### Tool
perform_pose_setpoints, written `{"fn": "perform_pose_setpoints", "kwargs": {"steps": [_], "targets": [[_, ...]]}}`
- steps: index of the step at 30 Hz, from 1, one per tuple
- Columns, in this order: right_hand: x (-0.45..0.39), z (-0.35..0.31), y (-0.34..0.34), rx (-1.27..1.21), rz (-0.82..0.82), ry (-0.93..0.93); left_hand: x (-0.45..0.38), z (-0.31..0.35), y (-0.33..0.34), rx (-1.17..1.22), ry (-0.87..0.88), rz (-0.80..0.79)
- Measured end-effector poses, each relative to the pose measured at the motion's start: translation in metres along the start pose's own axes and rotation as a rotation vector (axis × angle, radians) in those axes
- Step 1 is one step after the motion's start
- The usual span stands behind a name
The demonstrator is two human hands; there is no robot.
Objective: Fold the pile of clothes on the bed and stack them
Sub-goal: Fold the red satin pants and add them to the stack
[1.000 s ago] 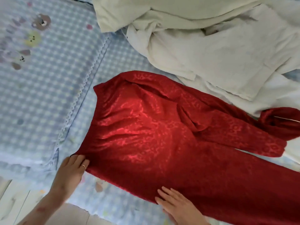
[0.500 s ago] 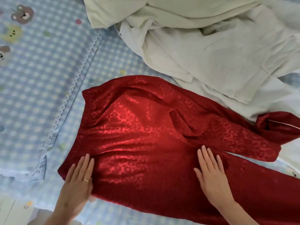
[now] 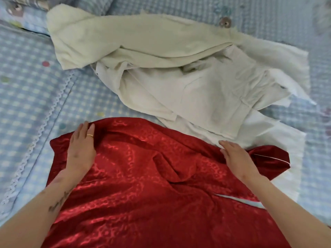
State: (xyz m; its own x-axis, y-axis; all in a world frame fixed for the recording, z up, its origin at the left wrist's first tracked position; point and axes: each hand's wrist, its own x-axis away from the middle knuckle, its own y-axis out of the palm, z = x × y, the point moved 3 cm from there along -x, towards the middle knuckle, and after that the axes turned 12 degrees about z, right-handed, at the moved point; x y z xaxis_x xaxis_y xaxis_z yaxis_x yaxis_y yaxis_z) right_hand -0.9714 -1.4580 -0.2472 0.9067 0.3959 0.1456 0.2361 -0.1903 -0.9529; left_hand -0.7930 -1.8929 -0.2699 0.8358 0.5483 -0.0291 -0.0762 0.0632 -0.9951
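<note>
Flat hands (image 3: 81, 149) on red garment (image 3: 152, 194)

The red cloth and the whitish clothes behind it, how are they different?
The red cloth is shiny and patterned; the whitish clothes look dull and plain. The red cloth is spread fairly flat, while the whitish clothes lie crumpled in a heap. The left hand and right hand rest flat on the red cloth; neither rests on the whitish clothes. Both lie on the checked bed.
</note>
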Motion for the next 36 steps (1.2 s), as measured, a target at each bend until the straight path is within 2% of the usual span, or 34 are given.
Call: {"fn": "perform_pose_setpoints", "kwargs": {"steps": [2, 5, 8, 10, 12, 15, 18, 21, 24, 27, 29, 32, 36], "targets": [[-0.017, -0.016, 0.015, -0.035, -0.106, 0.022, -0.033, -0.014, 0.009, -0.078, 0.016, -0.098], [-0.028, -0.031, 0.024, 0.026, -0.050, 0.000, -0.052, -0.030, 0.008, -0.157, 0.113, -0.213], [-0.025, -0.034, 0.028, -0.037, -0.010, -0.071, -0.052, -0.044, -0.005, -0.087, 0.161, -0.174], [-0.021, -0.031, 0.035, -0.083, -0.147, -0.034, -0.047, -0.058, -0.016, -0.016, 0.142, -0.116], [-0.027, -0.030, 0.036, -0.007, -0.226, -0.033, -0.043, -0.070, -0.028, 0.063, 0.099, -0.108], [-0.043, -0.032, 0.014, -0.115, -0.075, -0.001, -0.042, -0.082, -0.047, 0.157, 0.023, -0.107], [-0.045, -0.034, -0.030, -0.298, 0.116, 0.000, -0.036, -0.085, -0.074, 0.195, 0.149, 0.000], [-0.013, -0.037, -0.068, -0.299, 0.157, -0.175, -0.004, -0.092, -0.096, 0.173, 0.400, 0.043], [0.047, -0.017, -0.069, -0.266, -0.024, -0.265, 0.059, -0.109, -0.098, 0.105, 0.636, -0.007], [0.110, 0.006, -0.047, -0.243, -0.120, -0.303, 0.120, -0.122, -0.089, 0.020, 0.759, -0.049], [0.140, 0.009, -0.036, -0.205, -0.164, -0.400, 0.149, -0.126, -0.081, -0.009, 0.761, -0.127], [0.169, -0.002, -0.027, -0.138, -0.132, -0.539, 0.178, -0.129, -0.070, -0.043, 0.678, -0.229], [0.200, -0.024, -0.030, -0.095, -0.080, -0.569, 0.203, -0.136, -0.074, -0.063, 0.617, -0.147]]}}
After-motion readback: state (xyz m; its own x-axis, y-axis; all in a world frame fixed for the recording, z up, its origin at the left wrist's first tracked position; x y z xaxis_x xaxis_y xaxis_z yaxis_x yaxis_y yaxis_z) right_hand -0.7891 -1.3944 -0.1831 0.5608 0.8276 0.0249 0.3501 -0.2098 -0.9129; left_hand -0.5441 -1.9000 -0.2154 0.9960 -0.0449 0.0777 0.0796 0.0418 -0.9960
